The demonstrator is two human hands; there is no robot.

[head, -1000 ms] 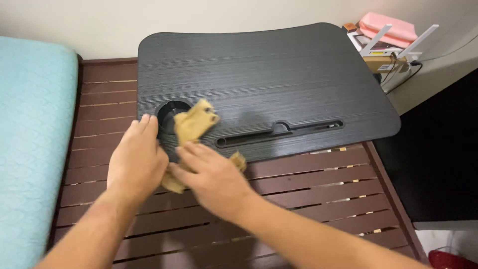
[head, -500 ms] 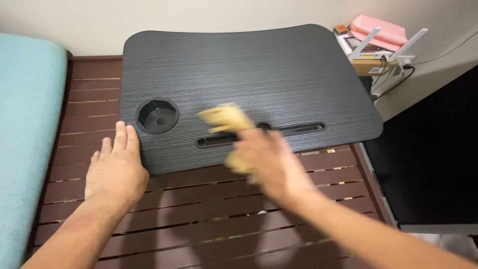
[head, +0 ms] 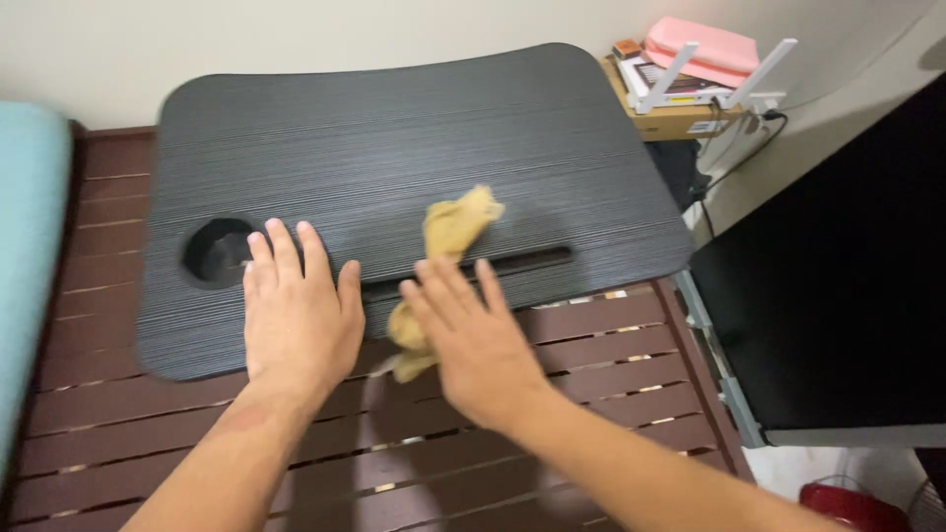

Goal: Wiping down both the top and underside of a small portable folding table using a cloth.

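Note:
A black wood-grain lap desk (head: 414,138) lies on a brown slatted frame (head: 591,365). It has a round cup recess (head: 215,251) at its left and a long slot (head: 522,263) near its front edge. My left hand (head: 296,315) lies flat on the desk's front edge, fingers spread, just right of the recess. My right hand (head: 473,340) presses a crumpled yellow cloth (head: 448,236) against the desk over the slot; part of the cloth sticks out beyond my fingers and part hangs below my palm.
A teal mattress (head: 25,236) lies at the left. At the back right, a white router with antennas (head: 690,84) and a pink item (head: 705,49) sit on a cardboard box. A black surface (head: 838,286) stands at the right, a red object (head: 852,507) below it.
My right hand has swept the cloth from the cup recess rightward along the slot. My left hand has let go of the cloth and moved up flat onto the desk's front edge. The view shifted right.

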